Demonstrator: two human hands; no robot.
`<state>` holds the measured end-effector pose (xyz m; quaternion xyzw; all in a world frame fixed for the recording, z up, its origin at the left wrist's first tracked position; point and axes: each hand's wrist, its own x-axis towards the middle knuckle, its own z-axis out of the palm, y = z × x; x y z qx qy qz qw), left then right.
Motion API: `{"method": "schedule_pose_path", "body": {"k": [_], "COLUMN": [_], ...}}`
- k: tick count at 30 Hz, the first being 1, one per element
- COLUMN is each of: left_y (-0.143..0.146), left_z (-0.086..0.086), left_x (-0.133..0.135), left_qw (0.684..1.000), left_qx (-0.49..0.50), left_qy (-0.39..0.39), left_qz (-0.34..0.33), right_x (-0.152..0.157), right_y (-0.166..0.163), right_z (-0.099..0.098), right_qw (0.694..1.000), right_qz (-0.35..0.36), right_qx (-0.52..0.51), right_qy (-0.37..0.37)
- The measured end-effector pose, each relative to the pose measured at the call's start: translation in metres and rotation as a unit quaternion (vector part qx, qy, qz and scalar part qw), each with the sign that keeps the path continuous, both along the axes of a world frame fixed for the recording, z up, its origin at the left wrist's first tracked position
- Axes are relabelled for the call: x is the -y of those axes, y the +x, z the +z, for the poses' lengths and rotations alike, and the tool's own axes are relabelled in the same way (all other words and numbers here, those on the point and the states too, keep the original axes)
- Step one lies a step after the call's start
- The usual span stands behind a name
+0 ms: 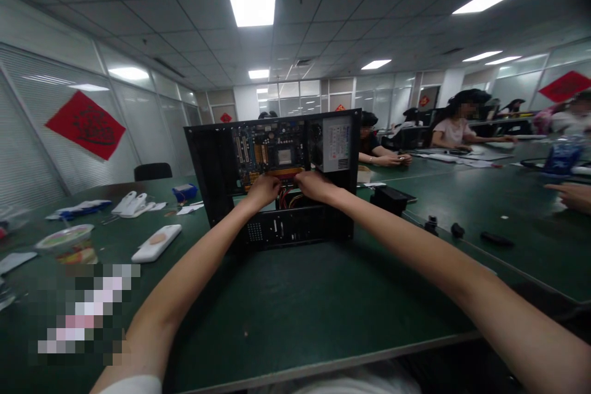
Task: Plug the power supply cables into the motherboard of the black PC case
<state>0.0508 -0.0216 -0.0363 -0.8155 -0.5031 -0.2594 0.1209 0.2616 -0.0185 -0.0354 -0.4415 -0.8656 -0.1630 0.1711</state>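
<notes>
Motherboard — left hand, right hand — near its lower edge

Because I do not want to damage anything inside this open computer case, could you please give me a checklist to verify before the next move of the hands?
1. Computer case standing on the table: ok.
2. Board in view through the open side: ok.
3. Left hand and right hand both at the lower part of the board: ok.
4. What the fingertips grip: cannot tell, too small and partly hidden.
5. Wires free of the fingers: cannot tell; they show close by, between and below the hands.
6. Drink cup apart from the case: ok, it stands off to the left.
</notes>
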Motion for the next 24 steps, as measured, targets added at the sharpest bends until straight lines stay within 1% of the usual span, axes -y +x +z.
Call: {"method": "schedule_pose_path", "body": {"k": [2,3,6,8,10,13,15,17,21,24], "left_y": [0.006,0.01,0.023,0.029,0.031,0.028,0.023,0.019,0.013,0.011], "left_z": [-0.003,-0.007,-0.021,-0.029,-0.034,-0.036,-0.036,-0.036,-0.036,-0.036], "left_x": [0.022,0.035,0.066,0.077,0.08,0.076,0.071,0.067,0.062,0.062], "left_qw": [1.0,0.999,0.998,0.998,0.998,0.997,0.997,0.997,0.998,0.998], "left_qx": [0.018,0.01,-0.024,-0.043,-0.054,-0.061,-0.062,-0.056,-0.04,-0.038], "left_qy": [-0.018,-0.028,-0.05,-0.02,0.012,0.024,0.028,0.035,0.034,0.033], "left_qz": [-0.013,-0.025,0.013,0.034,0.038,0.038,0.038,0.037,0.033,0.03], "right_x": [0.015,0.022,0.043,0.05,0.05,0.042,0.036,0.031,0.033,0.039], "right_y": [0.015,0.023,0.046,0.062,0.08,0.111,0.129,0.139,0.136,0.126], "right_z": [-0.002,-0.003,-0.006,-0.004,0.002,0.011,0.014,0.014,0.012,0.016], "right_qw": [0.998,0.995,0.976,0.956,0.931,0.893,0.875,0.86,0.832,0.831], "right_qz": [0.001,0.009,0.064,0.113,0.161,0.221,0.243,0.257,0.276,0.284], "right_qx": [0.044,0.071,0.149,0.197,0.244,0.306,0.331,0.353,0.401,0.401], "right_qy": [0.041,0.067,0.146,0.189,0.217,0.243,0.256,0.265,0.267,0.262]}}
